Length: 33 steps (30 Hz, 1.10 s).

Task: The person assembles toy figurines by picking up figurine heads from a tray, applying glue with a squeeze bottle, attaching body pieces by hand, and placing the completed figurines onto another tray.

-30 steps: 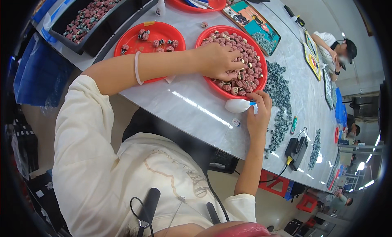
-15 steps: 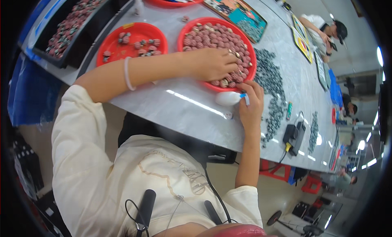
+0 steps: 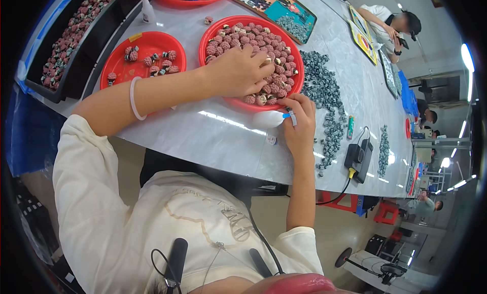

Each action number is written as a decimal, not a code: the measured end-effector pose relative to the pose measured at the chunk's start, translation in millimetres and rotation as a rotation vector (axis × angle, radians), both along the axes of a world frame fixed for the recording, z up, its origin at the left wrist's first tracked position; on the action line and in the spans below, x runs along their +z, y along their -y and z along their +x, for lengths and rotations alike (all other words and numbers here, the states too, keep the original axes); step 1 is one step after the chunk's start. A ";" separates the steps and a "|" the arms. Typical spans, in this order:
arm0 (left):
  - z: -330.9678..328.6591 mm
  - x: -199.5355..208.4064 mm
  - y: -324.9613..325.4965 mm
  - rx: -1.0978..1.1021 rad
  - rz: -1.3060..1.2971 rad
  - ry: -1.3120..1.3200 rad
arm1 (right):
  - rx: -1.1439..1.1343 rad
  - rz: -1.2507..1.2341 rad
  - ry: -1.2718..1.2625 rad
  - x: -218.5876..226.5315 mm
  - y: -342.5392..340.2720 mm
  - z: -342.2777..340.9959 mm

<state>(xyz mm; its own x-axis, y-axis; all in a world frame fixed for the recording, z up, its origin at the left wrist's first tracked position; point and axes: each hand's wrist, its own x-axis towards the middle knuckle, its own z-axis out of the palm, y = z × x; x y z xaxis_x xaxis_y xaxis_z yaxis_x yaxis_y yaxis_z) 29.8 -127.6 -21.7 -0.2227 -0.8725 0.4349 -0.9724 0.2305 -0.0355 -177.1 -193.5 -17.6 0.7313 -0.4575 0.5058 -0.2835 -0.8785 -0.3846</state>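
Note:
My left hand [image 3: 241,71] reaches over a red round tray [image 3: 204,38] heaped with ridged reddish-brown beads [image 3: 276,53], some showing pale ends. Its fingers are spread and bent down onto the beads; I make out nothing held in them. At the tray's near right rim is my right hand [image 3: 300,119], thumb and fingertips drawn together. Whatever they pinch is too small or hidden to name. Next to that hand lies a white squeeze bottle [image 3: 268,120], its blue tip against the fingers. A white band or piece [image 3: 293,117] shows at one finger.
Left stands another red tray [image 3: 114,53] with a few bead pieces, then a black bin [image 3: 56,88] full of them. Small dark grey-green parts [image 3: 329,99] are strewn to the right, near a black power adapter [image 3: 358,159]. A white nozzle bottle [image 3: 147,11] stands behind. A co-worker [image 3: 388,25] sits far right.
The whole view has shifted, so the table things sit further left. My left hand has drawn back leftward over the beads and its fingers are more spread. The right hand stays at the rim.

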 end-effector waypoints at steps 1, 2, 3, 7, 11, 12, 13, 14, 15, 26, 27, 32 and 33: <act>-1.3 0.1 -2.9 0.042 -0.038 -0.030 | 0.004 0.009 0.000 -0.3 -0.3 0.5; -2.5 0.2 -4.9 0.082 -0.075 -0.062 | 0.001 0.008 0.001 0.1 -1.2 0.5; -2.8 1.2 -5.7 0.062 -0.054 -0.121 | -0.003 0.010 -0.001 0.7 -2.0 0.6; 13.3 -4.5 1.1 -0.159 -0.103 -0.022 | -0.027 0.000 -0.008 -0.1 -3.5 0.0; 17.3 -4.7 2.4 -0.200 -0.021 -0.094 | 0.007 -0.006 0.001 4.7 -0.2 4.6; 19.1 -3.4 2.2 -0.223 -0.042 -0.107 | 0.006 0.013 0.003 3.8 -1.5 3.2; 17.1 -8.0 2.2 -0.190 0.024 -0.110 | -0.005 0.015 0.003 1.8 -3.3 2.0; 14.1 -4.9 1.8 -0.187 0.036 -0.114 | -0.014 0.010 -0.003 1.6 -2.5 -1.3; 13.6 -0.7 0.9 -0.203 0.071 -0.237 | 0.000 0.011 -0.004 1.8 -0.7 -1.3; 26.5 -4.8 10.0 0.059 0.074 -0.306 | 0.014 0.086 0.004 3.6 -0.5 -0.8; 22.3 -12.6 10.1 0.050 0.077 -0.269 | 0.017 0.096 0.006 2.2 -0.1 -0.3; 7.7 -8.1 11.5 -0.079 0.212 -0.324 | 0.016 0.095 0.003 -0.1 0.8 -0.9; 3.8 -3.2 8.2 -0.104 0.197 -0.318 | 0.010 0.089 0.004 0.2 1.3 -1.4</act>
<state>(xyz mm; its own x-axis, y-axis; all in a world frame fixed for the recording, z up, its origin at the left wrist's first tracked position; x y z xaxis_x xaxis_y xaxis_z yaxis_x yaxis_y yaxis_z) 33.6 -135.8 -24.9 -0.1956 -0.9260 0.3228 -0.8987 0.3010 0.3190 -178.5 -194.8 -17.5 0.7344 -0.4932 0.4663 -0.2732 -0.8437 -0.4621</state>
